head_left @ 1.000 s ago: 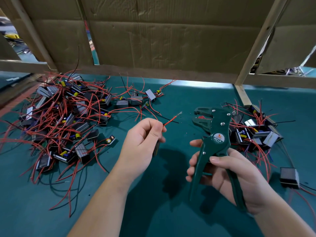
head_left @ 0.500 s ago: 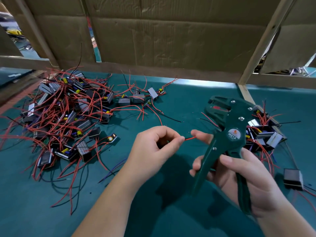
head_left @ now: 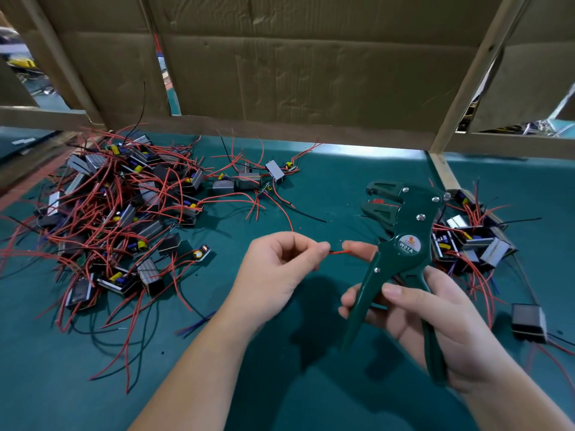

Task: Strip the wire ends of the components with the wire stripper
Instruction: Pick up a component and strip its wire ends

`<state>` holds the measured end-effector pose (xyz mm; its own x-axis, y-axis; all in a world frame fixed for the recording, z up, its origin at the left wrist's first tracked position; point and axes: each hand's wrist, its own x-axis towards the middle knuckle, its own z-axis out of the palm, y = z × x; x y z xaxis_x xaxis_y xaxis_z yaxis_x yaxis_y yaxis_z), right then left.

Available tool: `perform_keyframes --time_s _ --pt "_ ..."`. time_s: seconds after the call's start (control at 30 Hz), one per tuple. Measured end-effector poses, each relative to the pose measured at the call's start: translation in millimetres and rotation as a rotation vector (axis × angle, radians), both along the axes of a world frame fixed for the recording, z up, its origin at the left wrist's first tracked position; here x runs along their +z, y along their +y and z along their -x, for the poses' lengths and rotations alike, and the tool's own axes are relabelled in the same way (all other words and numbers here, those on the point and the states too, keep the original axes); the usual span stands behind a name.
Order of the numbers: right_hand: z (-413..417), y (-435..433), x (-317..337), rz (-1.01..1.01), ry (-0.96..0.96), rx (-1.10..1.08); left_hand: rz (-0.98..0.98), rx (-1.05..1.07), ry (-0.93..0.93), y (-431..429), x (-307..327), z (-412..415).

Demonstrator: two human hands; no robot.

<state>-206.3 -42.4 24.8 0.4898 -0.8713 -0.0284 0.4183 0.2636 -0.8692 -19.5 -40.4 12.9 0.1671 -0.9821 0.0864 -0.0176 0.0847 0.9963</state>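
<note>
the left hand [head_left: 280, 269] is curled, its thumb and forefinger tips pressed together on a short red wire [head_left: 339, 252]. the wire runs from that pinch straight across to the right hand [head_left: 435, 321], where an outstretched forefinger touches its far end. whether a component body sits inside the curled left fingers cannot be told.

the other right fingers and the thumb wrap the two handles of the green wire stripper [head_left: 401, 253], thumb lying across the front of the near handle. the tool stands tilted above those fingers, its jaws parted and pointing leftward, above and beyond the pinched wire and not touching it. the wire end lies just beside the tool's left handle, below the round label.

well out past the left hand's knuckles lies a big pile of components [head_left: 124, 213], dark small boxes tangled in red and black leads. beyond the right fingers, behind the stripper, sits a smaller heap [head_left: 473, 241], and a lone dark box [head_left: 529, 321] lies to the outside of the right wrist. all rest on a green mat [head_left: 280, 384], with a cardboard wall [head_left: 295, 73] standing beyond both hands.
</note>
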Motion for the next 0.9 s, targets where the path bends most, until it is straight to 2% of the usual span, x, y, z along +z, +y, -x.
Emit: perform_keyframes --time_s 0.13,0.37,0.47,0.53,0.6,0.67,0.8,0.9 --pt "5 -5 2 -0.001 -0.025 0.014 -0.054 -0.093 -0.036 3 2 -3" --pt "6 -5 3 -0.032 -0.078 0.03 0.078 -0.016 -0.058 1 -1 -4" --pt "1 -1 3 -0.058 -0.063 0.099 0.137 0.043 -0.229 2 -5 0" --pt "-2 0 0 -0.079 -0.045 0.095 0.237 0.065 -0.412 2 -7 2" --pt "-6 2 -2 -0.088 -0.024 0.07 0.322 0.094 -0.52 2 -7 3" --pt "-7 3 -4 -0.07 0.009 0.035 0.307 0.118 -0.49 1 -8 3" --pt "-7 4 -4 -0.046 0.08 -0.003 0.089 0.089 -0.237 1 -6 5" --pt "-9 6 -5 -0.04 0.106 0.014 0.031 0.103 -0.121 1 -3 6"
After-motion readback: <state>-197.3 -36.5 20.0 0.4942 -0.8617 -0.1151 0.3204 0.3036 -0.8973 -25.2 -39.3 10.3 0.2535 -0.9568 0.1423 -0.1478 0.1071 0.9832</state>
